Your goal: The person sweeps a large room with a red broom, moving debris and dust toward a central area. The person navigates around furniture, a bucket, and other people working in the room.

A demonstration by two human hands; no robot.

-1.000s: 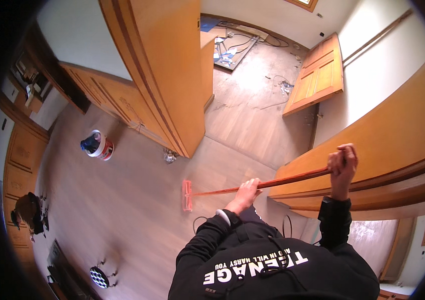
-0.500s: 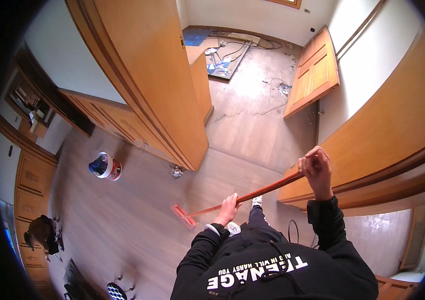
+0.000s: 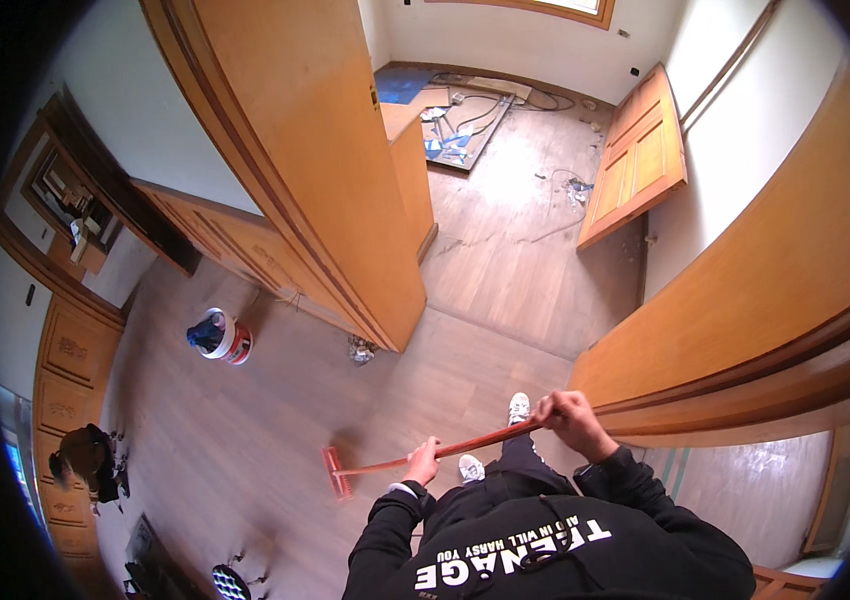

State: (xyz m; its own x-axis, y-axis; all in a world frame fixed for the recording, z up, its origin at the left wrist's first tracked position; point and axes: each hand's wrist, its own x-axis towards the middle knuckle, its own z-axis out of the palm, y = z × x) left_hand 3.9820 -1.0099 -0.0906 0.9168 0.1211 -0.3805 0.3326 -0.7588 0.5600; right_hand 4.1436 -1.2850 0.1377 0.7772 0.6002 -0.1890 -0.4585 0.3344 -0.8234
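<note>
Broom (image 3: 425, 458): red, both fists wrapped on handle, L hand (image 3: 423, 462) low, R hand (image 3: 570, 420) high; head now nearer feet (mid pull-stroke, prob.) on wood floor (image 3: 245, 440).

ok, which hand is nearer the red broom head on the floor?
Left. The left hand grips the red broom handle lower, closer to the red broom head; the right hand holds the upper end.
</note>
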